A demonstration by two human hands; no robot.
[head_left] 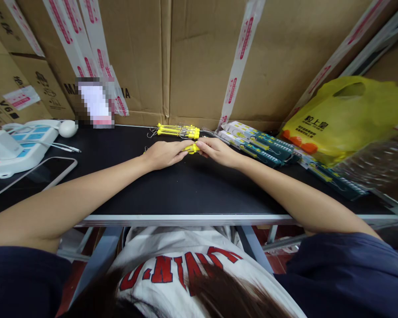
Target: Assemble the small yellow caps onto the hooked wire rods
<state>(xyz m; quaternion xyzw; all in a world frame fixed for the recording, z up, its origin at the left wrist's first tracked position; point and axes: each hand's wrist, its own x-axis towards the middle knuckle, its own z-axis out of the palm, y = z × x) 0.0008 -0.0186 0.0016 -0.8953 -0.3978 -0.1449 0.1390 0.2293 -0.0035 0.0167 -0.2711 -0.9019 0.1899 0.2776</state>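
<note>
My left hand (164,153) and my right hand (219,151) meet at the middle of the black table (185,190). Both pinch a small yellow tool (191,148) between their fingertips. Just behind them lie a few more yellow tools (178,130) with thin wire hooks, against the cardboard wall. To the right of my right hand sits a fanned stack of flat packaged tools (257,142) in green and white cards.
Taped cardboard boxes (199,57) wall off the back. A yellow plastic bag (345,117) and clear wrapped goods (378,165) stand at the right. A white power strip with chargers (18,145), cables and a phone (36,172) lie at the left.
</note>
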